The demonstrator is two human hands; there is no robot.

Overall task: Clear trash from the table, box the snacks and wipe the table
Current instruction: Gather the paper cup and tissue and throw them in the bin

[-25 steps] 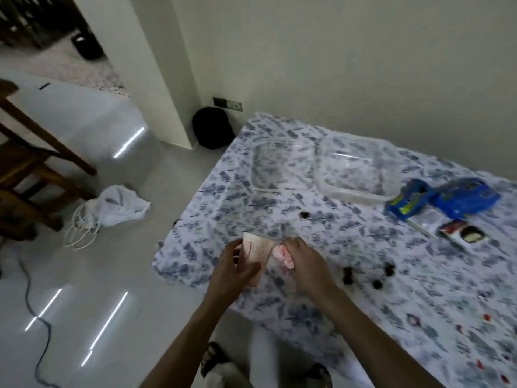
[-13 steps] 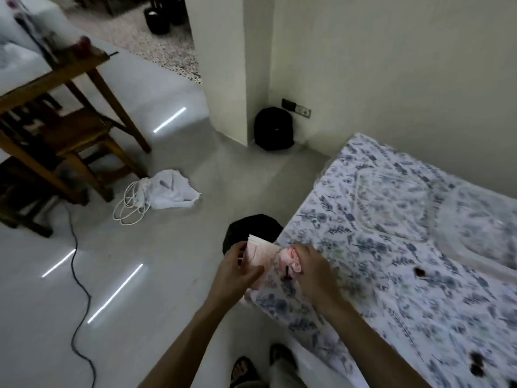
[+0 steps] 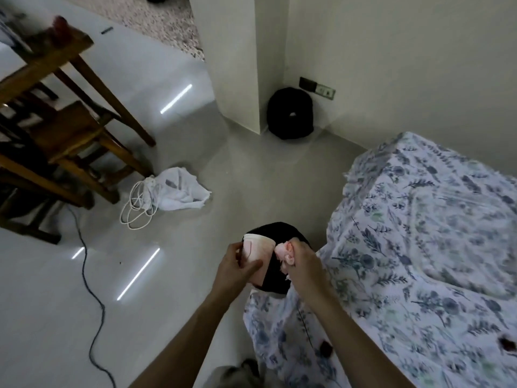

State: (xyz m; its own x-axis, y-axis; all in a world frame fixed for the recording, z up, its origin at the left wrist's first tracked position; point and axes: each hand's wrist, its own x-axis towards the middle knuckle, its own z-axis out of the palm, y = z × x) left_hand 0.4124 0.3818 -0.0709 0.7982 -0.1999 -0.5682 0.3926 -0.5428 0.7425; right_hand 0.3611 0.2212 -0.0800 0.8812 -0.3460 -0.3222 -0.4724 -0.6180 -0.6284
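At the very bottom, the person's feet (image 3: 246,369) stand on the pale floor (image 3: 181,275), blurred and half cut by the edge; above them the two forearms reach forward, and both hands are held close together just past the near corner of the table (image 3: 279,331); the left hand (image 3: 237,271) holds a paper cup (image 3: 256,254), pinkish-white, with the fingers curled round its side and the thumb laid across its front, the cup tilted with its rim turned up and away; the right hand (image 3: 303,268) has its fingers closed tightly on a crumpled pink wrapper (image 3: 284,252), which sticks out from the top of the fist, just beside the cup; directly under both hands stands a black bin (image 3: 277,232) on the floor, touching or almost touching the table corner, I cannot tell which; the cup and the wrapper are both above its opening; the table is covered by a white cloth with blue flowers (image 3: 419,247), which hangs down over the edges; on the cloth lie dark crumbs, one (image 3: 326,349) near the right forearm and another (image 3: 507,344) at the right edge of the view; to the left a black cable (image 3: 92,303) runs across the floor; farther away lie a white rag (image 3: 181,189) and a coiled white cord (image 3: 140,208), beside a wooden chair (image 3: 70,141); in the far corner a round black object (image 3: 289,113) sits against the wall, under a wall socket (image 3: 317,89).
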